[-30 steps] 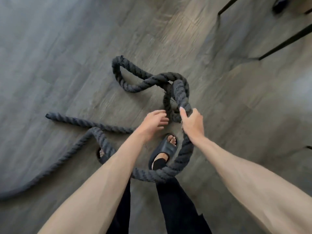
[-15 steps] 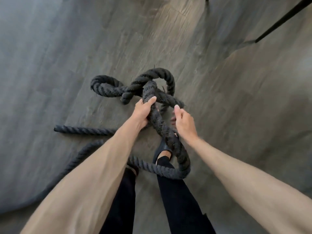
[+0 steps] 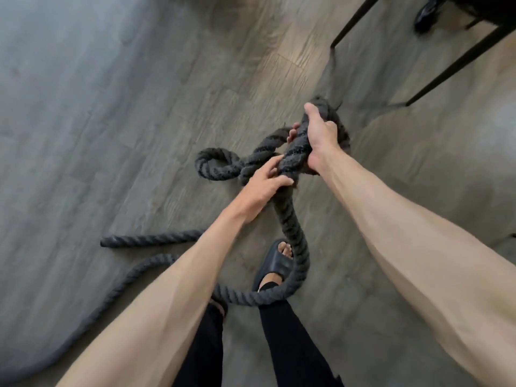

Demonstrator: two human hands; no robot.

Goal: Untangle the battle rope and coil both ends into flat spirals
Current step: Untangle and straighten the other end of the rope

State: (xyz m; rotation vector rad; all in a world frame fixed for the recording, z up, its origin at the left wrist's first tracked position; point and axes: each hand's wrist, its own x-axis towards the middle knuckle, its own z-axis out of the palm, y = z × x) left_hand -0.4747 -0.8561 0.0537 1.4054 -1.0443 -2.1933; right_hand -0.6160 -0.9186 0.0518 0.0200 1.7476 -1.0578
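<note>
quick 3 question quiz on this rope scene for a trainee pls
1. True or false: the left hand and the right hand both grip the rope.
2. Where does the visible rope end lie? A: on the floor. B: in a palm. C: across a foot.
3. Fill in: the rope's low bend curves beside a black ___.

Key: 1 true; 2 A; 3 sandal.
</note>
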